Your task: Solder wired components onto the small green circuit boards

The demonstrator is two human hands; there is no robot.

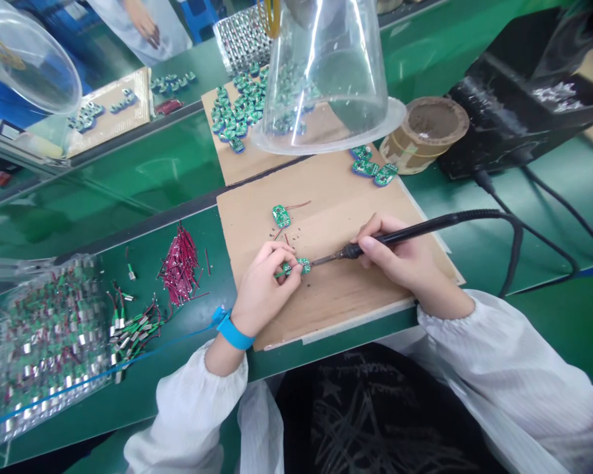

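My right hand (393, 253) grips a soldering iron (405, 232) by its black handle. The iron's tip meets the right end of a small green circuit board (304, 265), or lies very close to it. That board is pinched in the fingers of my left hand (269, 280), which cover part of it. Both hands are over a brown cardboard sheet (346, 197). Just beyond my left hand lies another green circuit board (281, 216) with a thin reddish wire (299, 205) running from it. Dark specks and short wire bits are scattered between the two.
A clear plastic funnel (326, 85) hangs over the back of the cardboard. Several boards (237, 108) lie behind. A brown round pot (432, 131) and black box (504, 112) stand right. Red wires (179, 266) and a component tray (54, 336) are left. A person's hand (143, 25) shows beyond.
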